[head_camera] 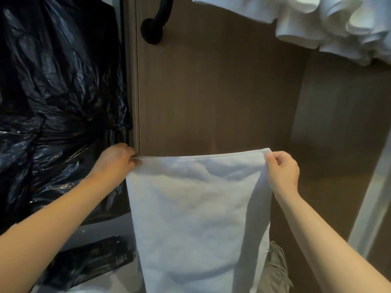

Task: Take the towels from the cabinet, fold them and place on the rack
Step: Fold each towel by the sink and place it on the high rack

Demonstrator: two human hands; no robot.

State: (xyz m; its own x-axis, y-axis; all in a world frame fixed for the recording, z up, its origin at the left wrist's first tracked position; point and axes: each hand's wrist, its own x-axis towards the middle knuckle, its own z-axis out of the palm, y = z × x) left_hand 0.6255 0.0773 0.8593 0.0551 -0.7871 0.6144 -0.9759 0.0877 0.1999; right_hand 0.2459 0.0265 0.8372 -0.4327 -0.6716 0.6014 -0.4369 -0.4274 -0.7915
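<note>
while stretched between both hands, hangs flat before a brown cabinet panel (211,92): white towel (196,208), top corners pinched, one in left hand (117,159), one in right hand (283,168). more towels (338,24) bunched above right; black plastic bags (59,81) left.

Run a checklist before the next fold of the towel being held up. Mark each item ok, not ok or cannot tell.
1. Left hand pinches the top left corner of the white towel: ok.
2. Right hand pinches the top right corner: ok.
3. Top edge is pulled straight and about level between the hands: ok.
4. Towel hangs without a twist: ok.
5. Bottom edge is clear of the floor: cannot tell, it runs out of frame.
</note>
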